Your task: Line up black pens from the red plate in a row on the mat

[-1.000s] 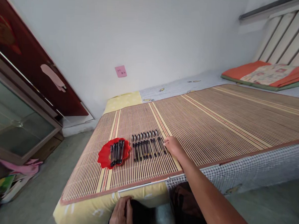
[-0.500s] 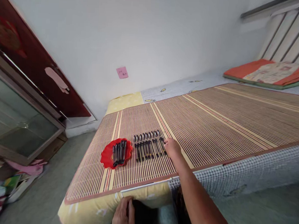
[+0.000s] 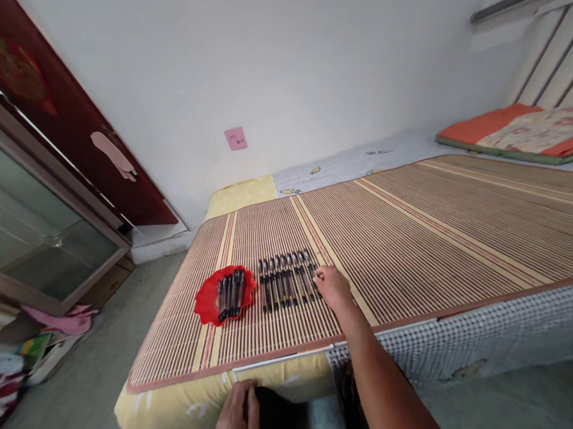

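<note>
Several dark pens (image 3: 285, 282) lie side by side in a row on the striped bamboo mat (image 3: 385, 245). My right hand (image 3: 333, 286) is at the right end of this row, its thumb and fingers pinched at the last pen, which they partly cover. Left of the row is a red plate (image 3: 206, 300) with a scalloped rim, and several more dark pens (image 3: 229, 295) lie together in it. My left hand (image 3: 238, 413) rests low in the view by the front edge of the bed, holding nothing that shows, fingers loosely bent and slightly apart.
A folded orange and floral quilt (image 3: 516, 130) lies at the far right of the bed. Behind it rises a white slatted headboard (image 3: 558, 56). A glass-fronted cabinet (image 3: 40, 227) and a dark red door (image 3: 80, 120) stand at the left, with cloth items (image 3: 4, 379) below.
My right hand stays at the right end of the row with little visible movement. The view has shifted slightly; the pens, plate and left hand look the same.
</note>
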Motion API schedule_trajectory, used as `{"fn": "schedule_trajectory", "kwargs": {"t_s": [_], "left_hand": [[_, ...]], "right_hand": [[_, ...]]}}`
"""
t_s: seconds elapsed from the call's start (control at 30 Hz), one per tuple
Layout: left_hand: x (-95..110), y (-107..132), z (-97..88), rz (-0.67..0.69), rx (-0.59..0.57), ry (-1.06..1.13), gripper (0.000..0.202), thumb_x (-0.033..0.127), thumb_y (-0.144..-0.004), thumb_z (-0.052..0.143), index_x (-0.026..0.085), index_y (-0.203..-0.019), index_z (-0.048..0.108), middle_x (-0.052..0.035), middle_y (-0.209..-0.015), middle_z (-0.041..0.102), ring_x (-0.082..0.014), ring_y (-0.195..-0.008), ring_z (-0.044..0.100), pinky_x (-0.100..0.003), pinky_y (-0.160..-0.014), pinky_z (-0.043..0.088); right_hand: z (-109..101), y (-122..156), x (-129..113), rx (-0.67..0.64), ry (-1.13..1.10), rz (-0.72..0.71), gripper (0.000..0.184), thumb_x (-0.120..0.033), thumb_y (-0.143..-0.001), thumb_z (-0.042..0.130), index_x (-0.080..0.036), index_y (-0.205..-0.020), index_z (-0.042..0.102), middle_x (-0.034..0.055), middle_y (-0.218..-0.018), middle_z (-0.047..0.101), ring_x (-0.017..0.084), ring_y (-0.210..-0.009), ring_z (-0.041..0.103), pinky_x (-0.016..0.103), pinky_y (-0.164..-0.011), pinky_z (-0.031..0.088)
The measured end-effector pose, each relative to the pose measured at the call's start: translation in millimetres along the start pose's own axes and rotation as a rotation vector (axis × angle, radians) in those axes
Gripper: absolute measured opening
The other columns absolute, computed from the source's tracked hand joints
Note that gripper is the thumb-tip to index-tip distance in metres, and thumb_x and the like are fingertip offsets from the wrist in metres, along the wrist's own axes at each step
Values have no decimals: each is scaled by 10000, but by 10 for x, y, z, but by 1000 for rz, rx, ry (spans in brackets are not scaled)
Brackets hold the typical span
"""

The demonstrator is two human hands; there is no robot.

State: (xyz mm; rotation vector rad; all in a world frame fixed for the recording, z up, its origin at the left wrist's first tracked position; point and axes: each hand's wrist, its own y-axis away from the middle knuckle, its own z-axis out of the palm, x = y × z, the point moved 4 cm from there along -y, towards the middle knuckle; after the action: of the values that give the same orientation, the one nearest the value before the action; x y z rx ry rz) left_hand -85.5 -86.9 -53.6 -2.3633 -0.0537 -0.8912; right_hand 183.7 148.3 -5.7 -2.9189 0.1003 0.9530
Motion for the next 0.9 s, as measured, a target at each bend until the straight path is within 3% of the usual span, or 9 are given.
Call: {"fn": "schedule_trajectory", "kwargs": {"t_s": [0.23,0.7,0.9], "left_hand": [[5,-2,-2,8,10,-17,271,375,-1016,451,253,-931,678,-28,-841,733,-227,-796,721,-327,-787,554],[0,-10,-18,18,4,-50,292,398,-1022,442,259,-932,683,-24,-854,743,-227,-802,731,-327,-799,570],[-1,-27,-17,26,26,-41,309,427,-1018,447,266,-910,687,-14,-826,749,-215,-772,736,-300,-747,565]], "right_hand": [[5,1,8,12,-7,-26,179,-228,-920,638,-222,-1043,768,77,-1086,716,179,-932,679,253,-704,407],[-45,27,-29,-35,-21,-12,201,-233,-966,588,-222,-1063,764,96,-1170,687,163,-860,668,238,-619,373],[-78,62,-55,-23,-22,-4,178,-259,-966,599,-207,-1032,756,93,-1113,684,172,-864,670,247,-643,381]]}}
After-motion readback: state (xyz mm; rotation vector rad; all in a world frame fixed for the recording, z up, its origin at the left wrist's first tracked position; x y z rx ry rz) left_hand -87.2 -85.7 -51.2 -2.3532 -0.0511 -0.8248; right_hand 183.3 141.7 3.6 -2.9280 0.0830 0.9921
